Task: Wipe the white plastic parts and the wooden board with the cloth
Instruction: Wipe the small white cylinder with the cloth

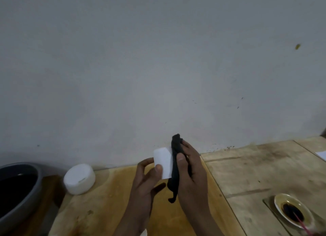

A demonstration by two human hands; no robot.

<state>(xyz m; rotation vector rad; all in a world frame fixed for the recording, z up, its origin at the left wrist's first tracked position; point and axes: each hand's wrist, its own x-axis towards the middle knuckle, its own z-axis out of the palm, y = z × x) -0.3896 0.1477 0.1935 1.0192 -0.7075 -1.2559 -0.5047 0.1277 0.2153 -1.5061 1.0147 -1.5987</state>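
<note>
Your left hand (146, 181) pinches white plastic part (163, 162) above wooden board (105, 205); right hand (191, 167) grips black cloth (175, 165) against it. Part likely light, stiff, slick (pinch opposite edges). Cloth limp.

Head camera faces the wall (158, 59), tilted down, close above the wooden board (109, 200).

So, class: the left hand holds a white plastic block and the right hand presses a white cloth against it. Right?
Not quite. The head view shows the cloth is black, not white. The rest stands: the left hand holds the white plastic block and the right hand presses the cloth against it.
</note>
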